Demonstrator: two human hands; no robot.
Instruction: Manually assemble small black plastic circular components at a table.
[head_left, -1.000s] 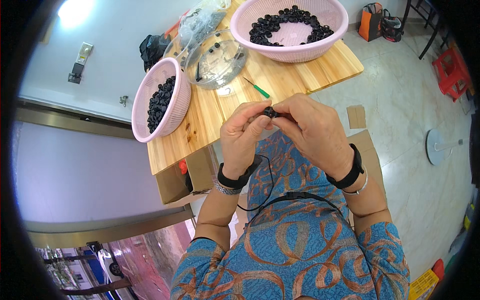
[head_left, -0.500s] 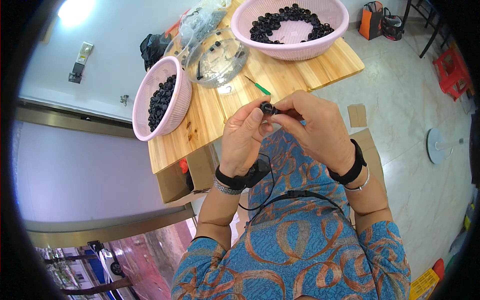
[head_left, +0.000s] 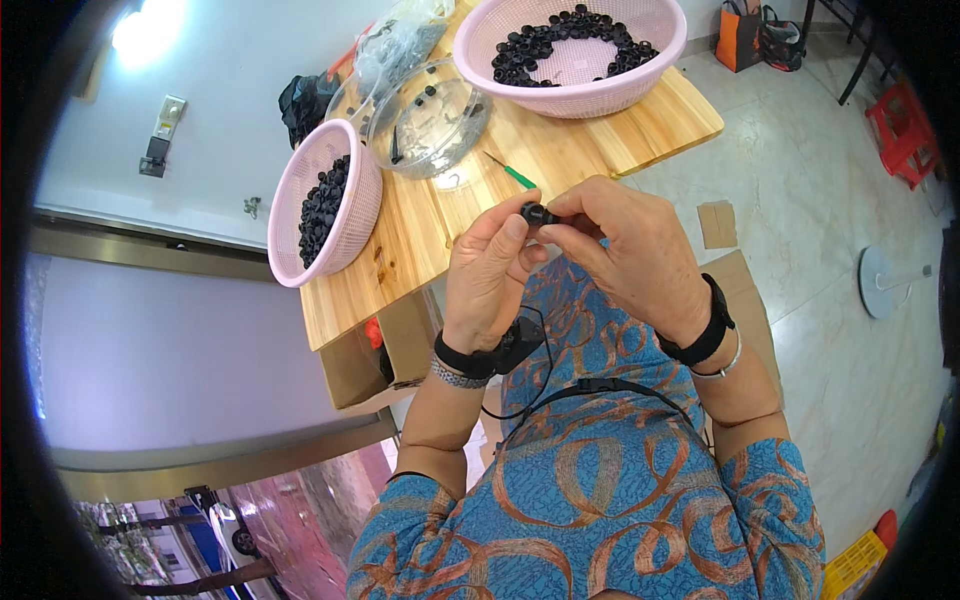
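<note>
Between my two hands, just off the table's near edge, is a small round black part (head_left: 537,213). My left hand (head_left: 490,262) pinches its left side with thumb and fingertips. On its right side the thumb and index finger of my right hand (head_left: 632,250) are closed. Whether a second small piece sits under the right fingertips is hidden. Beyond my left fingertips a thin tool with a green handle (head_left: 519,177) lies on the wooden table (head_left: 420,225), its pointed shaft toward the back left.
One pink basket (head_left: 340,225) of small black parts leans at the table's left. A larger pink basket (head_left: 600,98) with black parts stands at the back. Between them is a clear round tray (head_left: 440,160) with a few bits. Cardboard boxes (head_left: 412,335) sit under the table.
Both hands keep nearly the same pinch on the black part. The view has shifted slightly; nothing was let go or picked up.
</note>
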